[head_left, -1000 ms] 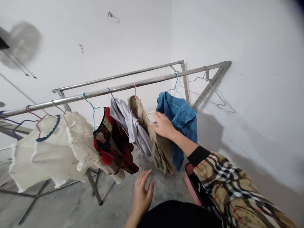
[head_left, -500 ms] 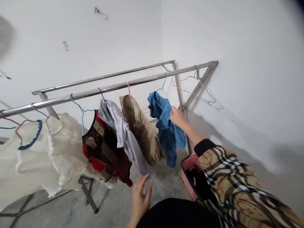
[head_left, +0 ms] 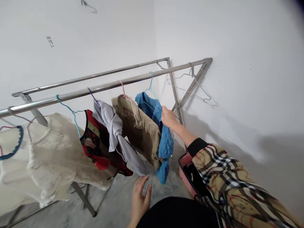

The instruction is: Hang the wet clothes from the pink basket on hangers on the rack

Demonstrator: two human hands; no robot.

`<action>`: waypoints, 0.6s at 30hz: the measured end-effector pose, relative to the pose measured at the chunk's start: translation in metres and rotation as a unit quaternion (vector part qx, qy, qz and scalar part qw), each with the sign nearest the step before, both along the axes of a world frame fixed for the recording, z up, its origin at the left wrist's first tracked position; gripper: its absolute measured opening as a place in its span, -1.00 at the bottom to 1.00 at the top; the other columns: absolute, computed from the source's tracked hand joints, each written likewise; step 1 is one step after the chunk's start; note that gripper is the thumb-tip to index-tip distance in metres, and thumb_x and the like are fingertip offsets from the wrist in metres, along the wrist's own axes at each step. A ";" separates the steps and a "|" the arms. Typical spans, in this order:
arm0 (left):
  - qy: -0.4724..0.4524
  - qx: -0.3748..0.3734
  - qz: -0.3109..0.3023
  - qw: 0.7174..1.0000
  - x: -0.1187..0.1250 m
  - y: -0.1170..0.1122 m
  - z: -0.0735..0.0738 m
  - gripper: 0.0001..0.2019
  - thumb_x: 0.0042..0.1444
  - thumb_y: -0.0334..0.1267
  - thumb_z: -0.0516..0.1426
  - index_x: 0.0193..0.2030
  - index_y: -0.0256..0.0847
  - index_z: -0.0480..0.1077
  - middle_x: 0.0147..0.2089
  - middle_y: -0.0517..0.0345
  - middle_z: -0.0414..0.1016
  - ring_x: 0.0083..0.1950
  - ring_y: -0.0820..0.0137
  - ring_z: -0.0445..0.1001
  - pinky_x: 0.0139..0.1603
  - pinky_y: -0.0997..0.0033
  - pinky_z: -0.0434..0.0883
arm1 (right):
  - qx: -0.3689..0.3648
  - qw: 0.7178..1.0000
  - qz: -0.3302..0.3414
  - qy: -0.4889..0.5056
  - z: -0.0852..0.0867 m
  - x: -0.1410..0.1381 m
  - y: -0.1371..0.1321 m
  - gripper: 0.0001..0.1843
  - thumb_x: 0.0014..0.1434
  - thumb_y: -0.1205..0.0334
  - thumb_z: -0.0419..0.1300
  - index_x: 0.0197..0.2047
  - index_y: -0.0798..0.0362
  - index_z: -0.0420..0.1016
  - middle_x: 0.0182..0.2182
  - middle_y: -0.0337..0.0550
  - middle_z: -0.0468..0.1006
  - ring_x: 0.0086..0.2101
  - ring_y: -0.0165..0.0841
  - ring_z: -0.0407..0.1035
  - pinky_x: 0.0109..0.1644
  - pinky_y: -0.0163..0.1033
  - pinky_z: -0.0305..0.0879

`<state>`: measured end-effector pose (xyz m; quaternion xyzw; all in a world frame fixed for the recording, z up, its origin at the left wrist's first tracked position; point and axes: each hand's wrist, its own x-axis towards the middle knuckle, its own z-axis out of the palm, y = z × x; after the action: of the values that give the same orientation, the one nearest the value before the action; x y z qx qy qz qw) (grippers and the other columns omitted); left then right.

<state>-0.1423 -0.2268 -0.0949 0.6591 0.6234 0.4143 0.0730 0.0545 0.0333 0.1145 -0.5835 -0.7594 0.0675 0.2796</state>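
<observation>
A: Starting at 9 o'clock, what is different from 1 second ago?

B: Little there. The cream lace top [head_left: 57,148] and the red-and-black top [head_left: 103,161] hang from the rail [head_left: 106,86] as earlier, and the lavender shirt [head_left: 108,118] follows them.

A: And the left hand [head_left: 140,194]?

B: Unchanged at about 6 o'clock: it holds nothing, its thumb apart from the loosely spread fingers.

A: Then the khaki shirt [head_left: 144,131]?

B: The right hand was in front of it 1 second ago. Now the hand is over at the blue shirt [head_left: 167,145], whose hook sits nearer the khaki shirt's hook than before.

A: Meaning what for the work?

B: Judging by that, the blue shirt is being shifted along the rail, and the gap at its 9 o'clock side is narrower; the 2 shirts seem to touch.

A: How does the right hand [head_left: 169,116] hold it?

B: It appears to pinch the shoulder edge; the fingertips are hidden. From that hand, the hook is at 11 o'clock and most of the cloth hangs towards 6 o'clock.

A: Anything farther over?

B: A pink container [head_left: 186,179], at the right hand's 5 o'clock.
</observation>
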 end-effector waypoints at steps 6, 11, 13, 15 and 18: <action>0.001 0.000 -0.012 1.000 0.005 0.009 0.002 -0.66 0.22 -0.07 0.07 -0.03 -0.18 0.54 -0.08 -0.10 0.63 0.05 0.13 0.56 0.01 0.10 0.55 | -0.023 0.999 0.018 -0.036 0.000 -0.009 -0.009 -0.65 0.24 0.44 -0.12 0.07 0.15 0.26 -0.10 0.18 0.58 -0.11 -0.06 0.49 -0.03 -0.01 0.34; 0.006 -0.001 -0.034 0.999 0.007 0.022 0.001 -0.65 0.22 -0.05 0.07 -0.05 -0.18 0.55 -0.09 -0.11 0.63 0.05 0.11 0.57 -0.01 0.11 0.56 | -0.019 0.997 0.062 -0.028 -0.004 -0.013 -0.009 -0.66 0.32 0.30 -0.12 0.09 0.15 0.28 -0.10 0.14 0.58 -0.11 -0.10 0.49 -0.04 -0.06 0.36; 0.004 0.001 -0.042 0.999 0.007 0.026 -0.001 -0.65 0.22 -0.04 0.07 -0.06 -0.18 0.56 -0.09 -0.10 0.63 0.04 0.12 0.58 -0.02 0.12 0.56 | -0.006 0.993 0.114 -0.009 -0.005 -0.003 -0.001 -0.61 0.37 0.12 -0.13 0.14 0.09 0.29 -0.01 0.06 0.55 -0.05 -0.16 0.46 0.00 -0.09 0.35; 0.003 0.002 -0.043 0.999 0.004 0.029 -0.004 -0.65 0.22 -0.04 0.08 -0.06 -0.18 0.56 -0.09 -0.09 0.63 0.03 0.12 0.58 -0.02 0.13 0.57 | 0.040 0.992 0.122 0.019 -0.005 0.018 0.011 -0.54 0.38 0.03 -0.14 0.17 0.05 0.32 0.09 0.00 0.49 0.06 -0.21 0.38 0.13 -0.11 0.28; 0.000 0.006 -0.038 0.999 -0.003 0.029 -0.009 -0.66 0.21 -0.04 0.09 -0.06 -0.16 0.56 -0.09 -0.08 0.63 0.01 0.12 0.59 -0.04 0.12 0.57 | 0.151 0.986 -0.054 0.045 -0.002 0.071 0.038 -0.51 0.31 0.03 -0.02 0.18 0.14 0.35 0.17 0.13 0.38 0.19 -0.10 0.19 0.27 0.02 0.11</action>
<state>-0.1457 -0.1983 -0.1041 0.6829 0.5954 0.4147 0.0846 0.1253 0.0714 0.1124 -0.5714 -0.7146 -0.0371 0.4019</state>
